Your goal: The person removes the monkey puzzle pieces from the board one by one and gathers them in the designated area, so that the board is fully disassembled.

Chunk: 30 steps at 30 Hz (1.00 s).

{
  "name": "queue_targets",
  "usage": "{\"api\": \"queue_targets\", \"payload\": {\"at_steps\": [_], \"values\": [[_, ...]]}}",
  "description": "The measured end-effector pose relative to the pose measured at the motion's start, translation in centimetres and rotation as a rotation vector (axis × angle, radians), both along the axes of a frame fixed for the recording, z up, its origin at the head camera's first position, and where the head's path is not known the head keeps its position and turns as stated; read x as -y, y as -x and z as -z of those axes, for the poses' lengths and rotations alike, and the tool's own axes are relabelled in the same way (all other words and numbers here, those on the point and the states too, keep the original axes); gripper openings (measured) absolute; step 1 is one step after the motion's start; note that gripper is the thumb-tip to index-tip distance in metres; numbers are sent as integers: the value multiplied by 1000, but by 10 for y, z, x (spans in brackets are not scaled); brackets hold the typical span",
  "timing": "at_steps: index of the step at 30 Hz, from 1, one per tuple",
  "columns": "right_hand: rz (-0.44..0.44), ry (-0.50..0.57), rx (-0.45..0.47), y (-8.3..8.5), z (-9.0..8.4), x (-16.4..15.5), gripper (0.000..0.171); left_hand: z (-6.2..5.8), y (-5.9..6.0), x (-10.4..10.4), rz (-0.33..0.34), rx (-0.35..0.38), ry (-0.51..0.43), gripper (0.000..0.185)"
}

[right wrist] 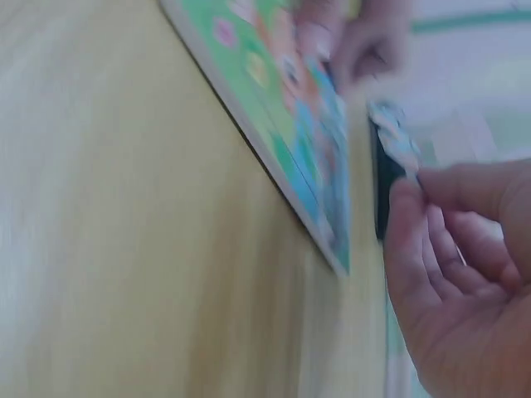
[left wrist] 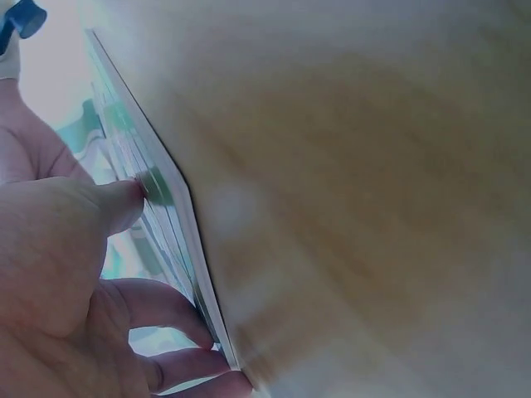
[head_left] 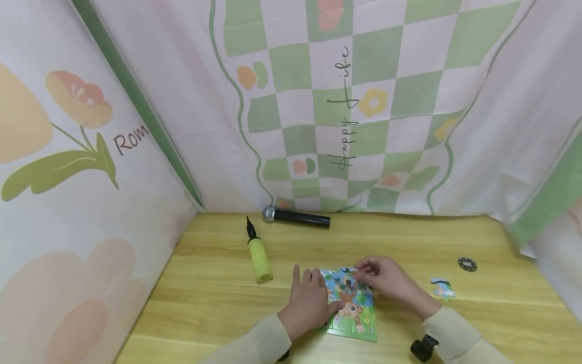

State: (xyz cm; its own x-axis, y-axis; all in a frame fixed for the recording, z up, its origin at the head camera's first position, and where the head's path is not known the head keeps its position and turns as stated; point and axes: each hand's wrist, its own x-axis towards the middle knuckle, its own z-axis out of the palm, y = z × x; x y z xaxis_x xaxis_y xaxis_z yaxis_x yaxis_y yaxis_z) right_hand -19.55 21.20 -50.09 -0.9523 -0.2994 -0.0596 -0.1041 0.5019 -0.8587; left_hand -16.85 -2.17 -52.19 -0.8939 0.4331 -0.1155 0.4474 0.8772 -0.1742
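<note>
A jigsaw puzzle [head_left: 366,331] with a cartoon monkey lies flat on the table. My left hand [head_left: 306,303] rests on its left side, thumb across the picture; in the left wrist view, fingertips touch the edge of the puzzle board [left wrist: 187,215]. Over the far right corner, my right hand [head_left: 386,278] pinches a small blue and white puzzle piece [right wrist: 397,137] between thumb and forefinger. The right wrist view shows that piece raised above the board, though blurred. Another puzzle piece [head_left: 442,288] lies on the table to the right of my right hand.
A yellow-green hand pump [head_left: 260,260] with a black nozzle lies left of the puzzle. Near the back edge is a black microphone [head_left: 300,218] with a silver head. A black round chip [head_left: 467,264] lies at the right. Patterned curtains [head_left: 336,101] stand behind the table.
</note>
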Motion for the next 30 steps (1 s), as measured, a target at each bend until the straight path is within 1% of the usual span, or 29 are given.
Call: {"api": "queue_targets", "payload": {"at_steps": [4,6,8,10,11,15,16,20,25,28,30], "values": [[-13,62,108,2,-2,-38,38,0,-1,0,6,1,0,90],[-13,93,157,1,-3,-58,42,1,-2,0,15,-4,-5,91],[-5,103,200,0,-3,-76,44,1,-2,0,23,-5,-15,91],[26,77,225,-1,-4,-91,45,2,-1,1,25,-7,-20,91],[47,44,229,-1,-4,-97,44,3,-1,1,25,-7,-20,91],[87,-115,190,-3,-4,-114,38,3,1,3,23,-2,-21,91],[85,-135,183,-4,-4,-116,37,2,1,3,20,1,-24,91],[52,-174,144,-6,0,-123,32,1,1,4,15,5,-33,90],[40,-224,116,-8,2,-128,30,1,1,3,11,16,-29,90],[42,-272,72,-9,2,-127,28,0,1,2,1,30,-32,90],[35,-313,22,-10,3,-126,27,-1,2,2,-4,40,-35,90]]}}
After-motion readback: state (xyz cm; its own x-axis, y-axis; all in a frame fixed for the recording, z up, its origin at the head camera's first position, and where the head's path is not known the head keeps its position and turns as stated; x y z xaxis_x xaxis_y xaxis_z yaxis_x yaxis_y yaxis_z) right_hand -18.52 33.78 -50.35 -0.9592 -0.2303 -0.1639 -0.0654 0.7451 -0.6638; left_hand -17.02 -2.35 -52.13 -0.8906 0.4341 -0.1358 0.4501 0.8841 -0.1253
